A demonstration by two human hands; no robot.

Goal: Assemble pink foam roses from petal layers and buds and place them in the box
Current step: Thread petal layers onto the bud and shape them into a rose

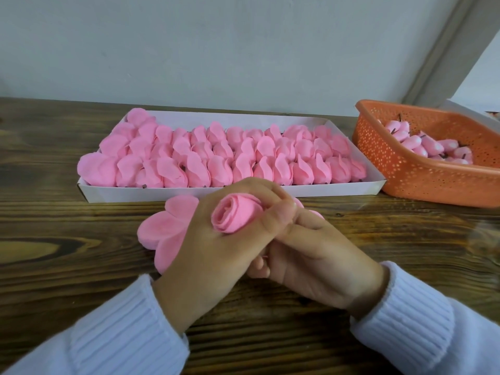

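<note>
Currently, the left hand (205,247) grasps the rose (234,216), fingers curled round its outer petals. The right hand (316,255) is curled against the rose's underside; whether it grips the base cannot be told. Petal layers (159,226) lie on the table (54,212) beneath both hands. Beyond, the box (270,192) is nearly full of roses; the basket (405,180) holds buds (433,147). Foam is judged light, soft and easily creased: hold at the base, with light pressure.

Left grip (208,250): back up, fingers and thumb curled round rose (235,216). Right grip (316,255): fingers curled beneath left; hold unclear.
</note>
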